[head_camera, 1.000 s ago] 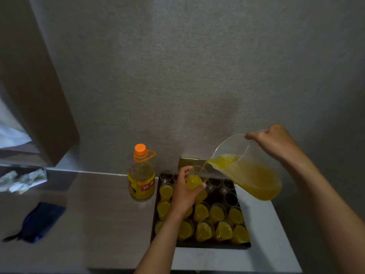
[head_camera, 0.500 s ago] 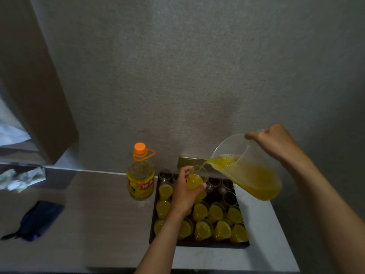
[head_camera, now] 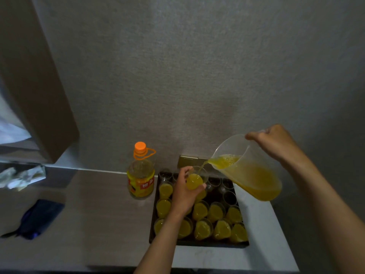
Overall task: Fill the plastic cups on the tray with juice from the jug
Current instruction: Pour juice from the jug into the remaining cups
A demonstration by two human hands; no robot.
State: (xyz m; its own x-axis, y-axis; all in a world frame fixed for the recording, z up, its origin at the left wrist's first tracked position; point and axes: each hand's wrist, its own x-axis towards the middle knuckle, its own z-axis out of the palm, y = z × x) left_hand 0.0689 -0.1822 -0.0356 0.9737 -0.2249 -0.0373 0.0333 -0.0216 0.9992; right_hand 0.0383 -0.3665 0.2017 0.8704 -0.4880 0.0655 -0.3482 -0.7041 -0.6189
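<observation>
Juice has risen in the cup [head_camera: 195, 179] the left hand [head_camera: 184, 192] grips above the tray [head_camera: 153, 224], right hand [head_camera: 276, 143] clasping the tilted jug [head_camera: 254, 175] mid-pour; nearly full, empties remain behind

Right hand [head_camera: 276, 143] tips jug [head_camera: 248, 173] into left hand's [head_camera: 184, 192] cup [head_camera: 195, 179].

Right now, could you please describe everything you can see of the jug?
The jug is clear plastic, wide-mouthed, with a small spout. It is held in the air, tilted left above the tray's far right corner. Pulpy orange-yellow juice fills its lower side and runs in a thin stream into the cup in the left hand. The right hand grips its top rear edge.
</observation>
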